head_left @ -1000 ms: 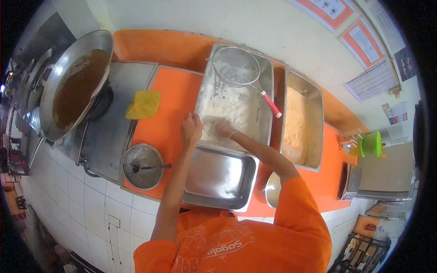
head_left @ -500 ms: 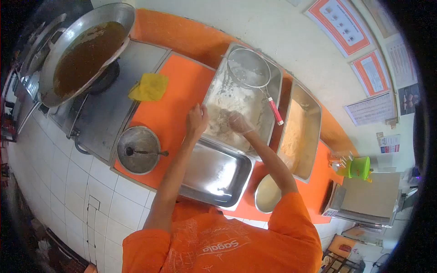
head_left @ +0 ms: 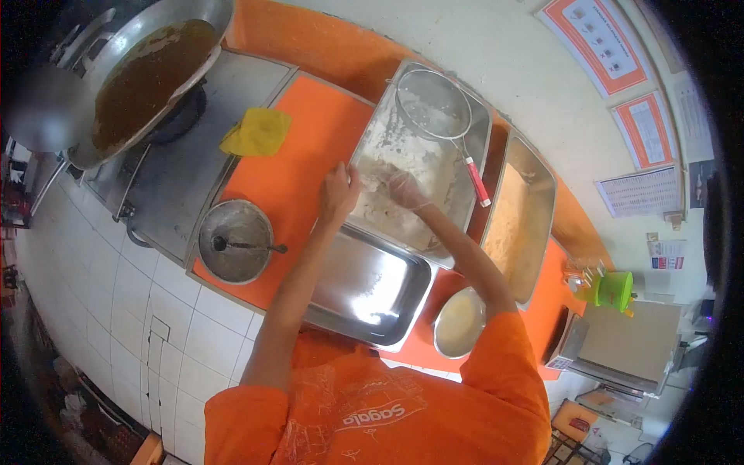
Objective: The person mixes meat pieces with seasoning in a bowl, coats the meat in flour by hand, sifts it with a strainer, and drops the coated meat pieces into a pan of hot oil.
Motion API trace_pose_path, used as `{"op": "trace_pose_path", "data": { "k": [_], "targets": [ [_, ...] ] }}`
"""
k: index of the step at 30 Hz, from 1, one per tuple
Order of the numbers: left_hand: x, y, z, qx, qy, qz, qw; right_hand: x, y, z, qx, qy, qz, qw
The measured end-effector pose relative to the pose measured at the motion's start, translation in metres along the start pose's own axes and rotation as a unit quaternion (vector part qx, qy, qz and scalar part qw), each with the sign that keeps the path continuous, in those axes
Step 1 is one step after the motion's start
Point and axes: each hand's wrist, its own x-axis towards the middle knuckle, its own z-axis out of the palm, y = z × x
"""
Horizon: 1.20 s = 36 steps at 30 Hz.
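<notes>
A pale wall (head_left: 488, 54) (papers (head_left: 597, 46) posted on it) stands behind an orange counter (head_left: 298, 182) near white tiles (head_left: 194, 333).

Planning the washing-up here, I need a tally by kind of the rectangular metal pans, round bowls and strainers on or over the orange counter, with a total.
Rectangular metal pans: 3 (white-powder pan, orange-tan-powder pan, bare shiny pan)
Round bowls: 2 (grey bowl, pale-filled bowl)
Strainers: 1 (red-handled strainer)
Total: 6

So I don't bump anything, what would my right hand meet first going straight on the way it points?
Your right hand would probably meet the white powder just ahead in the metal pan, though depth is hard to judge.
</notes>
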Motion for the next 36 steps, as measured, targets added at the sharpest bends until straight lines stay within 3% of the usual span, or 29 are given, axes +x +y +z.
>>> {"op": "trace_pose_path", "data": {
  "k": [1, 2, 3, 4, 6, 8, 10, 12, 13, 15, 17, 19, 21, 23, 24, 28, 33, 36],
  "targets": [
    [0.0, -0.002, 0.0, -0.003, 0.002, 0.001, 1.0, -0.007, 0.013, 0.006, 0.159, 0.094, -0.102, 0.977],
    [0.0, -0.003, 0.001, -0.007, 0.005, 0.003, 1.0, -0.016, 0.024, 0.013, 0.164, 0.166, -0.153, 0.96],
    [-0.002, -0.004, 0.002, -0.011, 0.007, 0.005, 1.0, -0.028, 0.025, 0.011, 0.161, 0.237, -0.202, 0.936],
    [-0.005, -0.002, 0.002, -0.01, 0.01, 0.007, 1.0, -0.054, -0.005, -0.02, 0.008, 0.283, -0.201, 0.938],
    [-0.003, 0.002, -0.001, -0.007, 0.026, 0.013, 1.0, -0.089, -0.029, -0.019, -0.044, 0.255, -0.096, 0.961],
    [0.0, -0.003, 0.002, -0.002, 0.032, 0.022, 0.999, -0.104, -0.038, 0.007, 0.104, 0.085, 0.082, 0.987],
    [-0.003, -0.003, 0.004, 0.0, 0.03, 0.024, 0.999, -0.093, -0.083, -0.031, 0.088, -0.118, 0.197, 0.969],
    [-0.003, 0.0, -0.002, 0.0, 0.031, 0.022, 0.999, -0.092, -0.09, -0.041, 0.217, -0.15, 0.147, 0.953],
    [-0.004, 0.0, -0.002, -0.008, 0.026, 0.016, 0.999, -0.101, -0.066, -0.019, 0.379, -0.07, 0.056, 0.921],
    [-0.001, -0.002, 0.0, -0.026, 0.026, 0.0, 0.999, -0.086, -0.026, 0.0, 0.411, 0.028, -0.033, 0.911],
    [0.002, -0.002, 0.0, -0.021, 0.021, -0.006, 1.0, -0.054, 0.003, 0.009, 0.178, 0.063, -0.014, 0.982],
    [-0.001, -0.003, 0.003, -0.019, 0.024, -0.006, 0.999, -0.015, 0.037, 0.02, 0.246, 0.032, 0.074, 0.966],
    [0.001, -0.007, 0.012, -0.019, 0.051, 0.002, 0.998, -0.005, 0.049, 0.029, 0.128, -0.037, 0.124, 0.983],
    [0.006, -0.048, 0.034, 0.181, 0.035, 0.186, 0.965, 0.014, 0.023, 0.062, 0.043, 0.031, 0.02, 0.998],
    [0.002, -0.044, 0.036, 0.214, 0.031, 0.203, 0.955, 0.022, 0.002, 0.073, 0.036, 0.07, -0.032, 0.996],
    [0.004, -0.027, 0.043, 0.01, 0.025, 0.038, 0.999, -0.009, 0.019, 0.071, 0.016, 0.08, -0.048, 0.996],
    [0.003, -0.012, 0.028, -0.024, -0.018, -0.032, 0.999, -0.016, 0.088, 0.057, -0.055, 0.072, -0.013, 0.996],
    [-0.006, 0.0, 0.018, -0.008, 0.056, 0.018, 0.998, -0.019, 0.171, 0.081, -0.148, 0.122, -0.021, 0.981]
  ]
}}
